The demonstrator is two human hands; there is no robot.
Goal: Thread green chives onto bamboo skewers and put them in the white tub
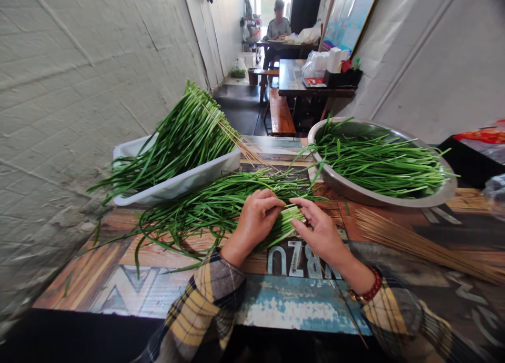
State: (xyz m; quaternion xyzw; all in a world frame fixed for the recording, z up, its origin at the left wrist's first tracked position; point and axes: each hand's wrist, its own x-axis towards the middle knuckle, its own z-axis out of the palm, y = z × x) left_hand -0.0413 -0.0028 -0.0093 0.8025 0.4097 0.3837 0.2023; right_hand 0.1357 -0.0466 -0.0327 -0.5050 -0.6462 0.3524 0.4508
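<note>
My left hand point(258, 218) is closed over a small bunch of garlic chives point(290, 221), thumb and forefinger pinched together near the pale stem ends. My right hand point(321, 237) faces it from the other side, its thumb and forefinger bracketing the cut ends. From beneath that right palm a thin bamboo skewer point(347, 304) slants down past the table's front edge; its upper end is hidden by the hand. More loose garlic chives point(201, 205) lie in a spread heap on the table, left of and behind my hands.
At back left, a white plastic tray point(181, 181) holds garlic chives threaded on skewers. A metal basin point(394, 199) of loose chives stands at right, with a fan of bamboo skewers point(418, 242) before it. Farther off are a bench point(281, 112), another table point(292, 76) and a seated person point(278, 26).
</note>
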